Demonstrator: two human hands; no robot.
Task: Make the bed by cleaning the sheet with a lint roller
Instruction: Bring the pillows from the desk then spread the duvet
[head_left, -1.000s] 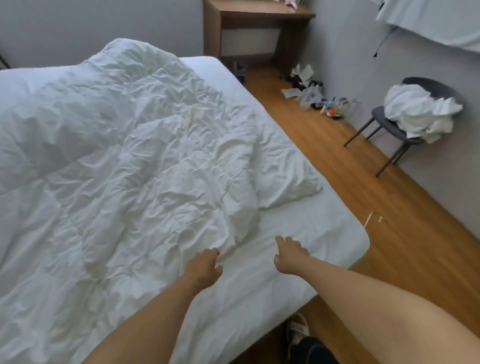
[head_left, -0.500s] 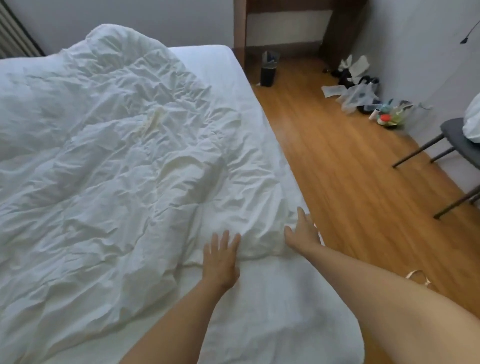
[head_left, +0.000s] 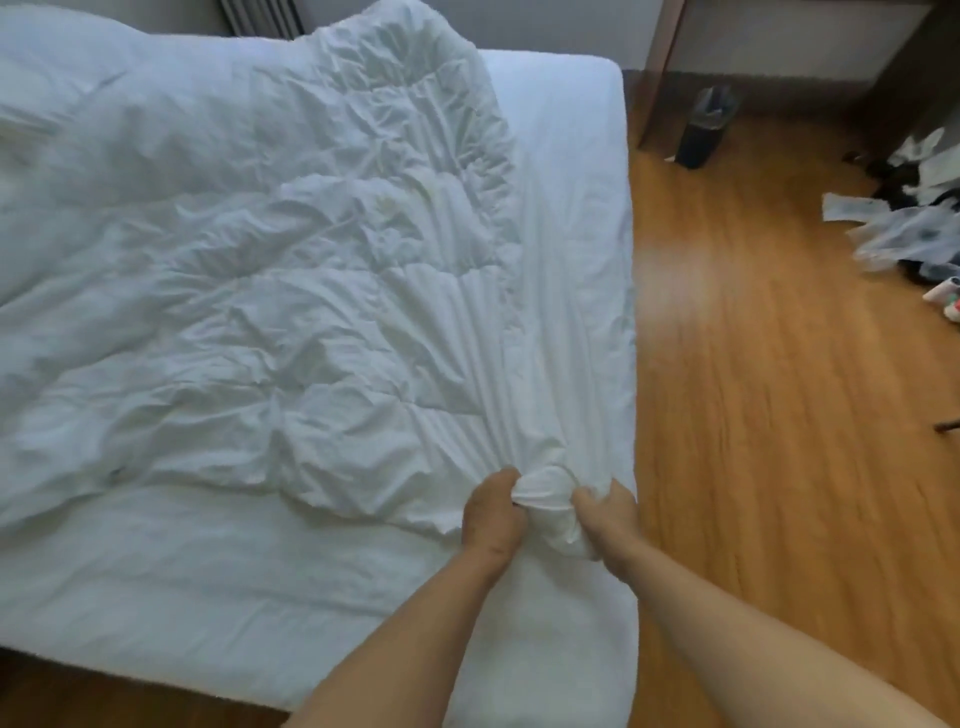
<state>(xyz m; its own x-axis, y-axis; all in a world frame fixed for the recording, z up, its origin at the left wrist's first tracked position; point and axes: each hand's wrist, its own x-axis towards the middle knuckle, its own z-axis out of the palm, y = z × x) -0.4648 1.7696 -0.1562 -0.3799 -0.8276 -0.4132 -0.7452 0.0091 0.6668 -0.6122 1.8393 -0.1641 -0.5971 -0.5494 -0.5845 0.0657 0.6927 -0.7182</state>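
both hands bunch one corner of the duvet (head_left: 270, 270) at lower centre: left hand (head_left: 491, 512) and right hand (head_left: 605, 514) each clench a fistful, close together. the sheet (head_left: 566, 171) shows bare along the right edge and bottom of the bed. no lint roller in view. to clear the sheet well, pull steadily, keeping the duvet off the floor (head_left: 769, 415).
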